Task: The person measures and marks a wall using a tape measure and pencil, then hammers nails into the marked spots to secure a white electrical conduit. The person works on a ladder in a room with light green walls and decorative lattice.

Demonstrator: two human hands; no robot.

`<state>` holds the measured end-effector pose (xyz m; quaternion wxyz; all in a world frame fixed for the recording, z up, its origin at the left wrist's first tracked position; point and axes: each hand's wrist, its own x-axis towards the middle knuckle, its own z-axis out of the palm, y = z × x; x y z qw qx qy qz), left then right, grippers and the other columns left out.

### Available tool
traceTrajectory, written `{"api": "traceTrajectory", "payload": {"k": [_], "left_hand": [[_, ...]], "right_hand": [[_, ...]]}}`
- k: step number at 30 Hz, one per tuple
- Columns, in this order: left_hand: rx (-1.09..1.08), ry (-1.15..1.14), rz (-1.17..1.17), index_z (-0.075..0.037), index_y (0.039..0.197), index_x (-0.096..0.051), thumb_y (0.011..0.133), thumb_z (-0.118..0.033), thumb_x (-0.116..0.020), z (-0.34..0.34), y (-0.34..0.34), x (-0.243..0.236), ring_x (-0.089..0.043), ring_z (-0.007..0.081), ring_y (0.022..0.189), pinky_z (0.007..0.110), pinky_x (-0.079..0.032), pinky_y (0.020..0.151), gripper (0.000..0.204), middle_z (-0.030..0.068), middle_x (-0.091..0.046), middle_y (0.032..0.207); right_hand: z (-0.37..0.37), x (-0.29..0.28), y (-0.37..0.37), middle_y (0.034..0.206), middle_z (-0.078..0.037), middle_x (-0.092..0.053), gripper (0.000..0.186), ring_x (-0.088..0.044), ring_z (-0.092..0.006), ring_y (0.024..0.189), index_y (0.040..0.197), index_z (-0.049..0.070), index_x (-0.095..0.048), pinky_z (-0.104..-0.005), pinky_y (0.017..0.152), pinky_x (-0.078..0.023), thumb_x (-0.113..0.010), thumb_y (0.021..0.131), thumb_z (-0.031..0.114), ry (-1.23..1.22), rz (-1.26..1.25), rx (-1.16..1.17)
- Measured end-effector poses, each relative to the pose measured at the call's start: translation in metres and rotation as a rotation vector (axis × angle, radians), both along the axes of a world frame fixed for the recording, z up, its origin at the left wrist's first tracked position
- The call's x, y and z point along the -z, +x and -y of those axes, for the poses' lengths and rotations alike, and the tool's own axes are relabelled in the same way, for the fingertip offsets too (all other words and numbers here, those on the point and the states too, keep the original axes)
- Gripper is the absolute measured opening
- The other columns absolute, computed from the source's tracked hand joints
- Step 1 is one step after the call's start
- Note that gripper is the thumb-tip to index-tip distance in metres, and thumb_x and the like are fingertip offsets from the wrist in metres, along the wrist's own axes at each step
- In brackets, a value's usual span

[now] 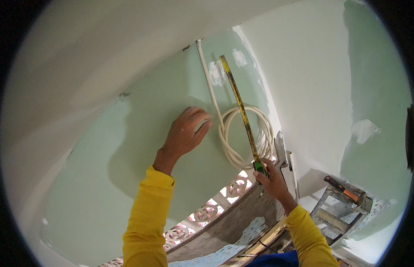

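My right hand (pixel 270 178) grips a green-and-black tape measure (pixel 261 167), its worn yellow blade (pixel 241 109) extended up along the pale green wall (pixel 78 196) toward white patches near the top. My left hand (pixel 184 129) is raised in front of the wall, fingers loosely curved with the thumb apart, holding nothing. Just right of it hangs a coil of cream cable (pixel 231 153), partly behind the blade, with one length running up to the ceiling edge. I cannot tell whether my left fingertips touch the wall.
A worn stepladder (pixel 325 213) stands at the lower right, an orange-and-black handled tool (pixel 342 189) on its top. Decorative openwork blocks (pixel 206 212) line the wall above a rough concrete ledge (pixel 193 247). The white ceiling (pixel 82 53) slopes across the upper left, and a white wall (pixel 300 89) is on the right.
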<state>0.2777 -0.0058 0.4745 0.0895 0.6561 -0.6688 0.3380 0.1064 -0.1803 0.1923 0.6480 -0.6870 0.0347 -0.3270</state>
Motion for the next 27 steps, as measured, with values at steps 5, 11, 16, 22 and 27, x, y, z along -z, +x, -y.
{"api": "traceTrajectory", "payload": {"k": [5,11,16,22,27], "left_hand": [[0.12,0.102,0.111,0.0,0.113,-0.07,0.1,-0.012,-0.066,0.045,-0.011,-0.015,-0.066,0.0318,0.105,0.043,-0.056,0.091,0.019,0.0159,-0.068,0.113],[0.109,0.192,0.203,-0.003,0.126,-0.067,0.101,-0.011,-0.061,0.106,-0.006,-0.038,-0.066,0.0323,0.12,0.044,-0.056,0.102,0.027,0.0144,-0.066,0.133],[-0.006,0.269,0.296,-0.007,0.13,-0.066,0.103,-0.012,-0.058,0.148,0.012,-0.055,-0.069,0.0314,0.118,0.045,-0.058,0.101,0.029,0.0105,-0.063,0.142],[-0.09,0.332,0.454,-0.009,0.128,-0.068,0.1,-0.009,-0.06,0.17,0.034,-0.063,-0.072,0.0289,0.111,0.042,-0.061,0.092,0.03,0.0075,-0.064,0.14],[-0.043,0.422,0.513,-0.008,0.121,-0.069,0.099,-0.009,-0.061,0.173,0.044,-0.066,-0.073,0.0277,0.103,0.041,-0.063,0.088,0.024,0.0076,-0.069,0.124]], "right_hand": [[0.035,-0.009,0.016,0.099,-0.012,-0.07,0.054,-0.066,-0.0164,0.08,0.145,0.008,-0.049,-0.034,0.074,-0.055,-0.07,0.102,0.034,-0.015,0.079,0.085],[0.07,-0.037,0.027,0.096,-0.015,-0.073,0.055,-0.071,-0.0213,0.082,0.144,0.01,-0.05,-0.0381,0.076,-0.056,-0.068,0.102,0.04,-0.096,0.018,0.116],[0.082,-0.064,0.029,0.096,-0.017,-0.074,0.057,-0.072,-0.0241,0.083,0.145,0.011,-0.05,-0.0394,0.078,-0.056,-0.068,0.102,0.043,-0.127,-0.071,0.084],[0.089,-0.076,0.04,0.101,-0.019,-0.075,0.061,-0.075,-0.0294,0.089,0.145,0.012,-0.051,-0.042,0.083,-0.056,-0.068,0.1,0.049,-0.181,-0.079,0.122],[0.094,-0.076,0.051,0.101,-0.02,-0.074,0.062,-0.075,-0.029,0.089,0.145,0.012,-0.052,-0.0419,0.083,-0.056,-0.068,0.099,0.05,-0.205,-0.089,0.143]]}}
